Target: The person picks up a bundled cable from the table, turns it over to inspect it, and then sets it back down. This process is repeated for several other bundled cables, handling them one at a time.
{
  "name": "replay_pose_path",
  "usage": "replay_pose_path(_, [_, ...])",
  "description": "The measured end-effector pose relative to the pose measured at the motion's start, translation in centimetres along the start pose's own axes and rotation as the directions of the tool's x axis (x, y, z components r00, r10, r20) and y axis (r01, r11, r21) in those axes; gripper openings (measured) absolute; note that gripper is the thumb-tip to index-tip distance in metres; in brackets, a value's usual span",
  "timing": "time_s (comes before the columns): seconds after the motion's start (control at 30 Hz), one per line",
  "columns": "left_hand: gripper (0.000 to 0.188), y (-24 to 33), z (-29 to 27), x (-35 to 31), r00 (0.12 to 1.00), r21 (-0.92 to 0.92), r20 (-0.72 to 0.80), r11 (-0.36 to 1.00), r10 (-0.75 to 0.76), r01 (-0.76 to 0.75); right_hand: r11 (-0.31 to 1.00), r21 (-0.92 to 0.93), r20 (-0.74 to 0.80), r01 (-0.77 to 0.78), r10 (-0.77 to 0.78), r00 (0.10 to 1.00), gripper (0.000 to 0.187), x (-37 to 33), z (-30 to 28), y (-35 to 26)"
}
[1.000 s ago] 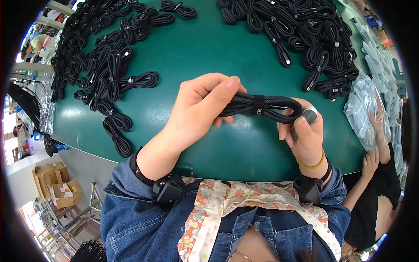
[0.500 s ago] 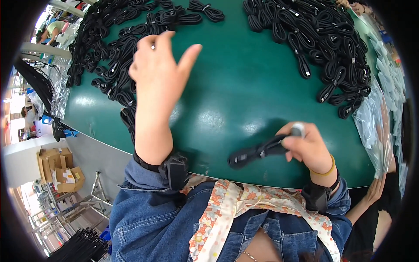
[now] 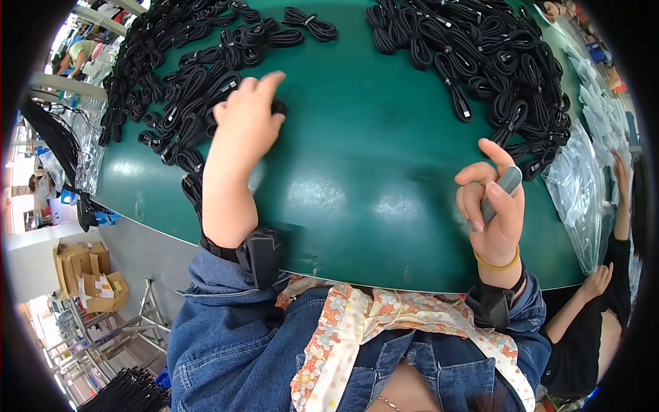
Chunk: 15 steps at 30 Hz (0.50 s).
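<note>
My left hand (image 3: pixel 248 123) reaches over the left pile of black coiled cables (image 3: pixel 194 81). Its fingers and thumb curve around a dark cable bundle (image 3: pixel 279 108), mostly hidden beneath the hand. On the right, my right hand (image 3: pixel 495 209) is raised above the table, palm partly turned up. A short, smooth grey rod (image 3: pixel 506 184) lies between its thumb and bent fingers, while the index finger points up. No cable shows in this hand. Just beyond it lies the right pile of coiled black cables (image 3: pixel 473 58), each bundle tied at its middle.
The green table (image 3: pixel 343 137) curves in front of me. Clear plastic bags (image 3: pixel 576 185) hang at its right edge, near another person's hand (image 3: pixel 598 280). Long black cables (image 3: pixel 58 147) hang at the left. Cardboard boxes (image 3: pixel 103 292) and a metal frame (image 3: pixel 147 319) stand lower left.
The cable bundle has left my right hand, which has risen toward the right pile and still holds the grey rod. My left hand has lowered and closed around a bundle.
</note>
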State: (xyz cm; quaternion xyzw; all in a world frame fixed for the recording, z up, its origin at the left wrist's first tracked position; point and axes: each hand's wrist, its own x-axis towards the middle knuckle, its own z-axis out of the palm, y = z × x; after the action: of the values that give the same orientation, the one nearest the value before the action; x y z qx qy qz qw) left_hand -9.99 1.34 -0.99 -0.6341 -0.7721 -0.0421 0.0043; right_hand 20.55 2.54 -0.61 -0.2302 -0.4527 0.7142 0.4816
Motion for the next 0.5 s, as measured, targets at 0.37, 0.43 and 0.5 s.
replay_pose_path(0.37, [0.026,3.5,-2.0,-0.9,0.925,-0.874,-0.374,0.310,0.059,-0.374,0.984,-0.160,0.029,-0.072,0.078,0.997,0.034,-0.3,0.3,0.0])
replay_pose_path(0.43, [0.025,4.6,-1.4,-1.3,0.939,-0.939,-0.343,0.002,-0.003,-0.343,0.934,-0.343,-0.044,-0.102,0.092,0.995,0.036,-0.2,1.1,0.1])
replay_pose_path(0.5, [0.023,6.0,-0.9,-1.7,0.961,-0.903,-0.265,-0.370,0.076,-0.220,0.893,-0.432,-0.086,-0.124,0.096,0.992,0.037,-0.1,1.4,0.2])
